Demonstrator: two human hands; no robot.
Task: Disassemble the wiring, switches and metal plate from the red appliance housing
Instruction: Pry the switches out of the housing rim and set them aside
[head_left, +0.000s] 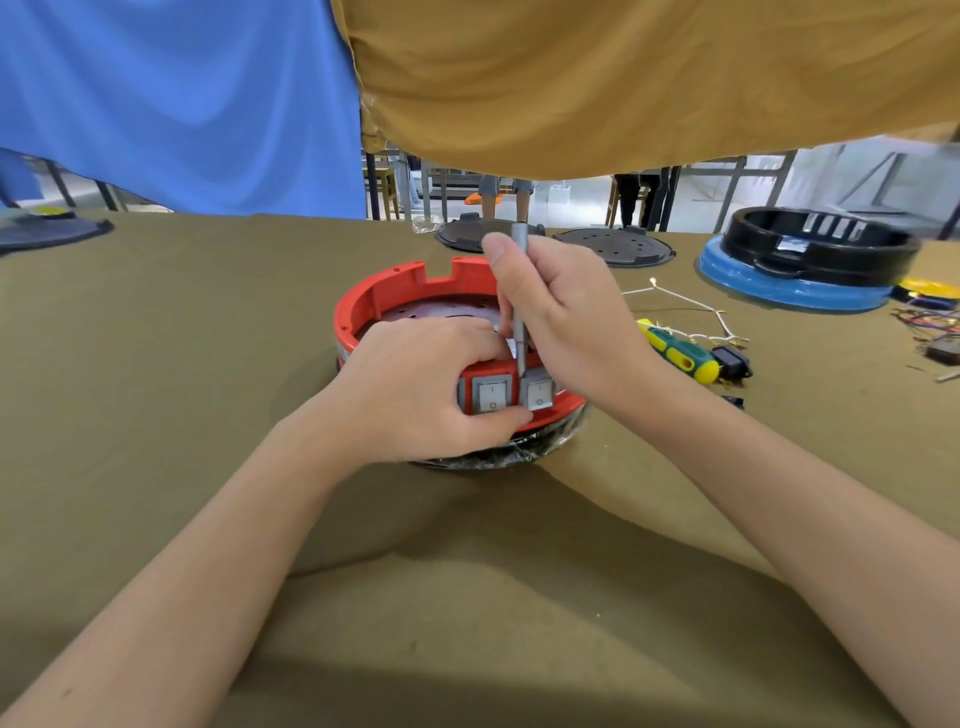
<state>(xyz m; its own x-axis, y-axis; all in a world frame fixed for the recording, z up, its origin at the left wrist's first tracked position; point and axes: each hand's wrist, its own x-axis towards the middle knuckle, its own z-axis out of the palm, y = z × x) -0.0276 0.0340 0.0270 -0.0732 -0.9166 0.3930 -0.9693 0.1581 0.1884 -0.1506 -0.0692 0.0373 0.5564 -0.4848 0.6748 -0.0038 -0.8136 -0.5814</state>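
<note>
while the left hand (415, 384) grips the round red plastic housing (363, 306) at its grey rocker switches (511, 395), right hand (561, 317) fingers clench a slim silver metal tool (519, 291) upright between them.

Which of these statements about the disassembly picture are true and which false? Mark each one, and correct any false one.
1. The right hand grips a slim grey metal tool held nearly upright. True.
2. The tool's tip sits between the two grey rocker switches. True.
3. The left hand lies flat on the table, away from the red housing. False: it holds the housing at its front, with the thumb under the left switch.
4. The green and yellow screwdriver lies on the table to the right of the housing. True.
5. Both switches have already been removed from the housing. False: both still sit in its front wall.
</note>
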